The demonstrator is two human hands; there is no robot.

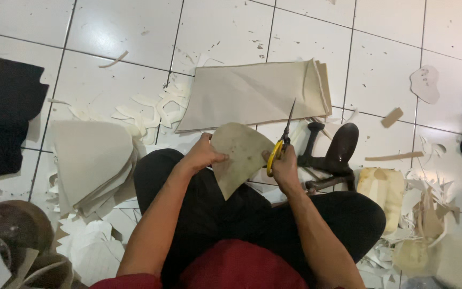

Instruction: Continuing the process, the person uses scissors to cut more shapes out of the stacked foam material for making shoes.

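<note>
Beige curved cutout [240, 160] held over the lap, between both hands. Left hand [203, 155] pinches its left edge, fingers closed on it. Right hand [284, 167] is closed through the yellow handles of the scissors [284, 136]; blades nearly shut, pointing up and away, just beside the cutout's right edge. Stack of sheets [252, 93] lies on the tiled floor [124, 32] beyond.

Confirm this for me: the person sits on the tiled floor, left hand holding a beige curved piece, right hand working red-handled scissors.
Not quite: the scissors in the right hand have yellow handles, not red, as the head view shows. The rest holds: the person sits on the tiled floor, left hand holding the beige curved piece.
</note>
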